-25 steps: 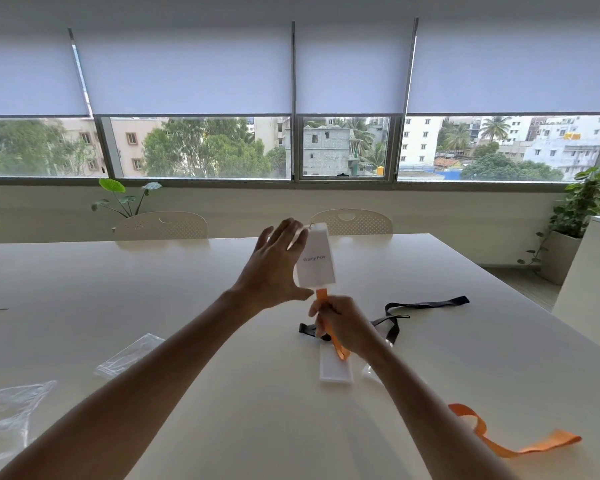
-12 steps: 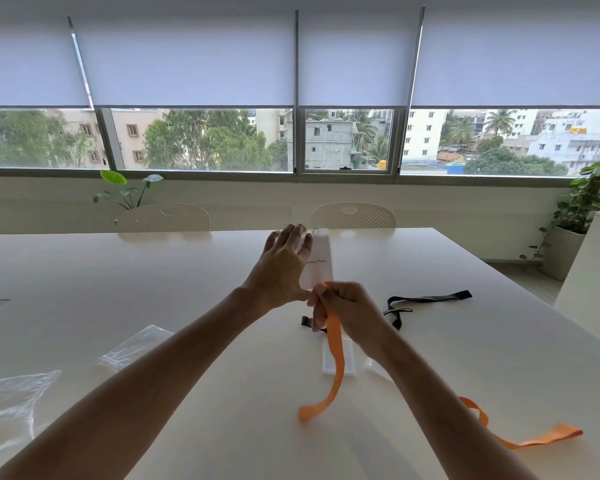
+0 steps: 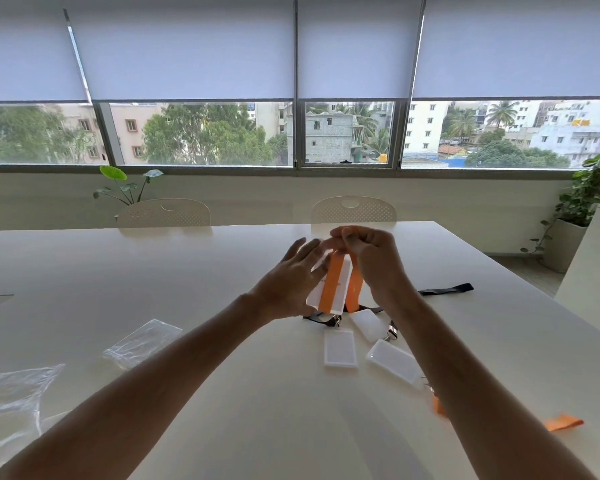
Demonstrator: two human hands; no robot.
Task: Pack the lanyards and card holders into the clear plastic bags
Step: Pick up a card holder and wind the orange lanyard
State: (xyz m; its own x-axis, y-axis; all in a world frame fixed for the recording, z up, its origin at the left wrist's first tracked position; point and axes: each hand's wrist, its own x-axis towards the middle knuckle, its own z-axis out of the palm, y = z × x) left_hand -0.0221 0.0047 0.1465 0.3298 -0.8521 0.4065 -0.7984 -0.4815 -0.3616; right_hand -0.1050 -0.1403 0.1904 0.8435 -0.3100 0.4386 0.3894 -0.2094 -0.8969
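Now my left hand (image 3: 289, 284) cradles the white card holder (image 3: 329, 289) with fingers spread behind it, while my right hand (image 3: 371, 259) pinches the orange lanyard (image 3: 330, 285) just above, winding it lengthwise. I should keep each wrap flat and snug, so the bundle slides into a clear plastic bag (image 3: 142, 342) lying left on the desk (image 3: 222, 265).

white table (image 3: 153, 271), two chairs (image 3: 165, 213) behind, half-lowered blinds (image 3: 187, 46) over wide windows (image 3: 205, 133).
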